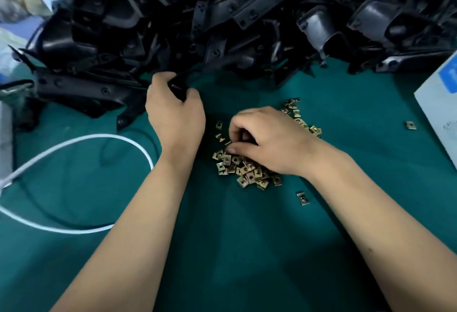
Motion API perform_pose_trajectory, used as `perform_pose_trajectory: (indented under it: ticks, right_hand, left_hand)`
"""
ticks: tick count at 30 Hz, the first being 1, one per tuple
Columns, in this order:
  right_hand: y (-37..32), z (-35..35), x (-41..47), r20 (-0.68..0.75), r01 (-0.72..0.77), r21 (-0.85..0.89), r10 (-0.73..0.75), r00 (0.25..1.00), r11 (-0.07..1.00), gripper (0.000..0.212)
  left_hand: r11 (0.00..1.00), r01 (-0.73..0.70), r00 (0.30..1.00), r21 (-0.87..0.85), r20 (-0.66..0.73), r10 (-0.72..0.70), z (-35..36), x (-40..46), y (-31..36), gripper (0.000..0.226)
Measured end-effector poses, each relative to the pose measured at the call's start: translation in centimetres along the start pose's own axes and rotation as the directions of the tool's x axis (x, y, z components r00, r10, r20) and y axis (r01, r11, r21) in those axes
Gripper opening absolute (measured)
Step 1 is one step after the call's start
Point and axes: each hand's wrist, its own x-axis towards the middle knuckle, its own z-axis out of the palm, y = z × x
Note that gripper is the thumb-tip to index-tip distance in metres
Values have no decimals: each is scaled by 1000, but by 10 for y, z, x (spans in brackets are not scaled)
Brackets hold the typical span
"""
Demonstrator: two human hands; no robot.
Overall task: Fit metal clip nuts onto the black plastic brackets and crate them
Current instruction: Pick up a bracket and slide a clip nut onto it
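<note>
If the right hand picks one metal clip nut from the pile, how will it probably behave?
Each clip nut looks small, flat and squarish, so it probably lies still rather than rolls. The bare metal may slip between the fingertips of the right hand. In the loose pile, neighbours will likely shift or come along.

The worktop (247, 250) is covered in a dark green cloth, matt, with soft folds and creases showing across it. On it lies a heap of brackets (222, 20) in black plastic, smooth-skinned with a dull sheen where the light catches their curved faces and edges. The small clip nuts (247, 170) are metal with a yellowish, brassy plating, shiny and glinting at the bends. A white cable (74, 141) looks like smooth, slightly glossy plastic. At the right edge a pale box (437, 109) has a flat, matt card-like surface with a blue printed label.
</note>
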Motion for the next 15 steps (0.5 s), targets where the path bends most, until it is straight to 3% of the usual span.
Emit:
perform_pose_trajectory:
  ticks: [2, 4, 6, 9, 12, 15]
  right_hand:
    - [2, 1, -1, -14, 0, 9, 0, 1000, 1000, 20]
    - [5, 2, -2, -89, -14, 86, 22, 996, 996, 19]
    - [7, 2, -3, -218, -16, 269, 77, 973, 963, 18]
    - [13, 0, -4, -380, 47, 511, 176, 908, 858, 15]
    - [20, -3, -3, -385, 101, 697, 251, 888, 710, 9]
    - [25, -3, -3, -322, 92, 772, 261, 910, 629, 8]
  left_hand:
    - [957, 98, 995, -274, 25, -94, 2, -2, 5, 23]
    - [787, 239, 969, -568, 185, -161, 4, -7, 13, 13]
    - [599, 338, 937, -726, 322, -139, 2, -14, 19, 14]
    - [452, 416, 901, -789, 425, -87, 0, -22, 22, 23]
    - [298, 585, 801, -754, 595, -68, -1, -22, 22, 33]
    - [307, 673, 709, -673, 705, -8, -1, -22, 21, 42]
